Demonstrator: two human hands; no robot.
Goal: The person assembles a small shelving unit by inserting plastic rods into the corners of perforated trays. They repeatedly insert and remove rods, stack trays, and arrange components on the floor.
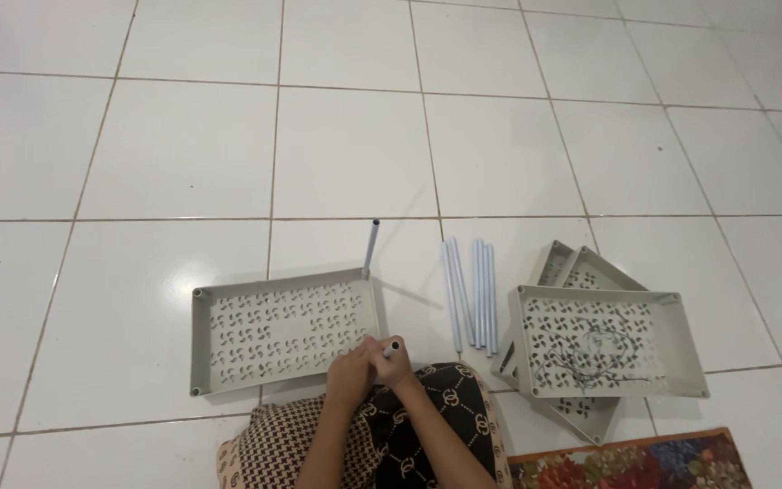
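Note:
A grey perforated plastic shelf tray (pixel 228 340) lies flat on the white tiled floor in front of me. One grey tube (pixel 371 244) stands upright in its far right corner. At the tray's near right corner both my hands meet: my left hand (pixel 351 371) and my right hand (pixel 397 364) are closed around another grey tube (pixel 392 348), seen end-on, held at that corner socket. My knee in patterned cloth lies just below the hands.
Several loose grey tubes (pixel 470 294) lie side by side on the floor to the right of the tray. Further right is a stack of matching grey trays (pixel 608 344), askew. A floral mat edge (pixel 626 462) shows at the bottom right.

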